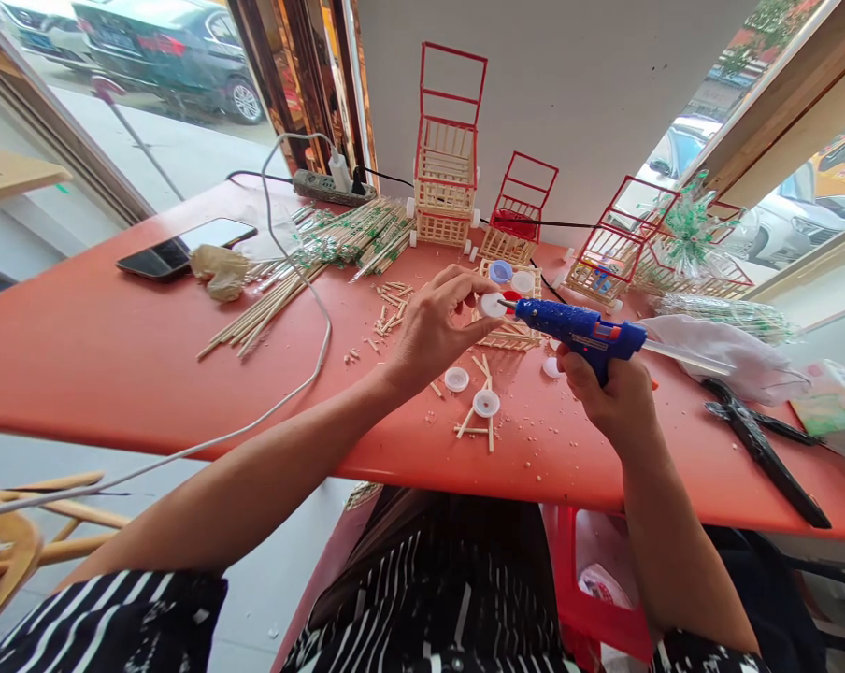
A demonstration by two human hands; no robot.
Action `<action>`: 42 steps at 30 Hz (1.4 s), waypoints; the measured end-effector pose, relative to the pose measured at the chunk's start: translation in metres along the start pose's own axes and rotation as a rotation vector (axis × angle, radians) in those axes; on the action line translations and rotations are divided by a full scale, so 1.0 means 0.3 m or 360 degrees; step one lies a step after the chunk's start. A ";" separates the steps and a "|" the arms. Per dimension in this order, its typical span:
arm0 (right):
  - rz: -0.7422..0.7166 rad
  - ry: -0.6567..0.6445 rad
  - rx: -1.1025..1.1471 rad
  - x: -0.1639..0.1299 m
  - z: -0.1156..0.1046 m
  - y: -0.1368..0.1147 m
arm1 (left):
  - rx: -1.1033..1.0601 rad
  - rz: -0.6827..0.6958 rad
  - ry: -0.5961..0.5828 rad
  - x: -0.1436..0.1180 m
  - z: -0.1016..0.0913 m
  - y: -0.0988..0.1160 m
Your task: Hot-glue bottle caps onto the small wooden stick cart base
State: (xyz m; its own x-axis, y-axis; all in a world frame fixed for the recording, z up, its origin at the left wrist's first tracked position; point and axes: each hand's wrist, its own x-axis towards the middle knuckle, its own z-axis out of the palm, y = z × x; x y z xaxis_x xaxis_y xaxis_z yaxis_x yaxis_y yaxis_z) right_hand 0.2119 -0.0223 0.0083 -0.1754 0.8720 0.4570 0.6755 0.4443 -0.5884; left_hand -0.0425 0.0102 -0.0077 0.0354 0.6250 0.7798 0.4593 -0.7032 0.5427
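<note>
A black-and-white striped garment [422, 598] fills the bottom edge, nearest the viewer. Above it, over the red counter [114, 346], the right hand [615, 397] has its grip clenched around a blue plastic hot glue gun [580, 332], nozzle pointing left. The left hand [433, 322] pinches a small white round plastic cap [492, 304] between fingertips, touching the nozzle tip. Two similar white caps [485, 403] lie on the counter just below, among short wooden sticks [391, 308]. Red-framed stick carts [447, 178] stand behind.
</note>
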 end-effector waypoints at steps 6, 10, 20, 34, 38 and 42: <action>-0.0019 -0.0024 -0.0073 0.006 -0.006 -0.036 | -0.0012 -0.0029 -0.0015 -0.002 0.003 0.000; -0.0048 -0.0054 -0.0081 0.010 -0.014 -0.049 | -0.0049 -0.0070 0.0014 -0.002 0.007 -0.006; -0.0012 0.0007 -0.0030 0.000 -0.002 0.011 | -0.0157 -0.0073 0.0042 -0.001 0.008 -0.006; -0.0023 -0.0061 -0.0051 0.009 -0.010 -0.039 | -0.0059 -0.0087 -0.0044 -0.004 0.007 -0.008; 0.0006 0.0016 -0.0032 0.007 -0.005 -0.014 | -0.0117 -0.0076 -0.0010 -0.003 0.007 -0.006; 0.0024 -0.0015 -0.0010 0.005 -0.007 -0.005 | -0.0085 -0.0137 0.0032 -0.003 0.004 -0.005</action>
State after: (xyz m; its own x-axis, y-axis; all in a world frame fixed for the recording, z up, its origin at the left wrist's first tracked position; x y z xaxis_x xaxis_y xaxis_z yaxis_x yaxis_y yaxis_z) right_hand 0.2122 -0.0220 0.0112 -0.1717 0.8805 0.4418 0.6828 0.4296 -0.5910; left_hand -0.0419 0.0111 -0.0095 -0.0203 0.6773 0.7355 0.4121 -0.6645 0.6233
